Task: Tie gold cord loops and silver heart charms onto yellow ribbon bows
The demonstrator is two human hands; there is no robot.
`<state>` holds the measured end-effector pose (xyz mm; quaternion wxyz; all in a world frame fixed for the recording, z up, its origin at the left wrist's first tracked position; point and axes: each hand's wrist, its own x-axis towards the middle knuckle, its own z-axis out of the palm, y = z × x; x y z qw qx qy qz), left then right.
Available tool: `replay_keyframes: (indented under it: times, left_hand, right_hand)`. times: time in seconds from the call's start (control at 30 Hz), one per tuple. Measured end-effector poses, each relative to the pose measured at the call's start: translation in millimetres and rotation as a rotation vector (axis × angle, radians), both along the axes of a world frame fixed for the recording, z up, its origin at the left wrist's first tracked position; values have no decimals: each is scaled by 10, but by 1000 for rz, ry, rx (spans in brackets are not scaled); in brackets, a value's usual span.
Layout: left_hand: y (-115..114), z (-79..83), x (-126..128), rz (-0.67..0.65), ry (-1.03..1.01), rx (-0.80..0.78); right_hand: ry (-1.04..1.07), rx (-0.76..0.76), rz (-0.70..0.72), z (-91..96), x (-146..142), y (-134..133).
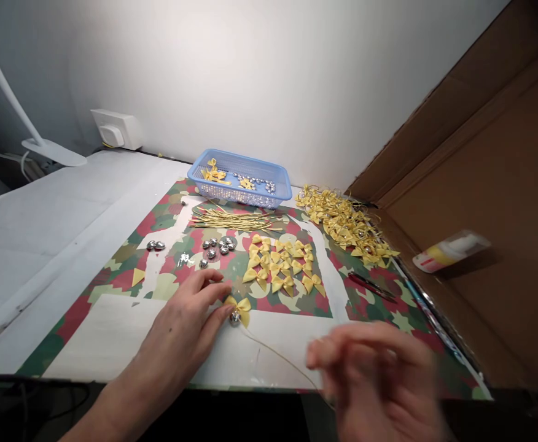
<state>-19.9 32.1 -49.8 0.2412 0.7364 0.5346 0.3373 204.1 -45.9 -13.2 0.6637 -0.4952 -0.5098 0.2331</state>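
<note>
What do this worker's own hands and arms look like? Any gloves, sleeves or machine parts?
They're ordinary human hands, with no machine parts or cables. The left hand is bare, with no glove or ring visible and a small spot on its back; its forearm shows no sleeve or watch. The right hand looks gloveless too, but is too blurred for finer detail.

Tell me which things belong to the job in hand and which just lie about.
Likely in the job: bow and bell by the left hand, cord leading toward the right hand, loose bells, laid-out bows, gold ties.

Seemingly just about: white stand, wall socket, bottle.
</note>
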Motion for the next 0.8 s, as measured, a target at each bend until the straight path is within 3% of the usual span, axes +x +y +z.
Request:
replay_keyframes:
  times: [0.13,0.23,0.53,0.8]
  left_hand:
    - [37,-24,29,-43,-8,-11]
    - [13,-39,31,-53,-34,-15]
    - [-99,49,-6,-116,-231,-129]
    - [-135,75,16,-38,-379,-186]
  right_hand:
    - [-183,-142,195,-241,-259,276]
    - [-332,-99,215,-327,-288,349]
    - [-626,48,151,-235,-253,289]
    - [-1000,162,72,-63,-229,295]
